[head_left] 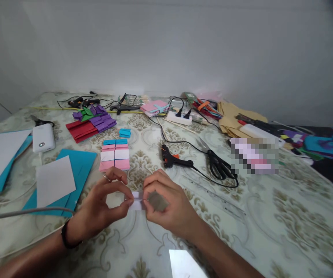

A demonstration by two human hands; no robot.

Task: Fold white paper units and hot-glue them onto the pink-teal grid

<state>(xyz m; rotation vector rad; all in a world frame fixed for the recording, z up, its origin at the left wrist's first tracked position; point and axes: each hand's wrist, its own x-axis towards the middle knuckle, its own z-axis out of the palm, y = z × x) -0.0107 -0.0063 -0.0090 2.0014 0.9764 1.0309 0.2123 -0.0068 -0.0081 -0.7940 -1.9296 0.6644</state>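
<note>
Between my two hands is a small folded piece of white paper (137, 204), low over the patterned tablecloth. My left hand (104, 199) pinches its left end between thumb and forefinger. At the right end, the thumb and forefinger of my right hand (166, 202) are pinched on the same paper. The fingertips cover both of its ends. Just beyond my hands lie folded pink, white and blue paper strips (114, 155) in a stack-like row. A smaller folded blue piece (125, 133) sits behind them.
Right of centre are a black glue gun (176, 158) with its cord, black-handled scissors (218, 164) and a clear ruler (212, 195). White paper (55, 181) on blue sheets and a power bank (43, 138) lie left. A power strip (179, 118) stands behind; a white scrap (186, 264) lies in front.
</note>
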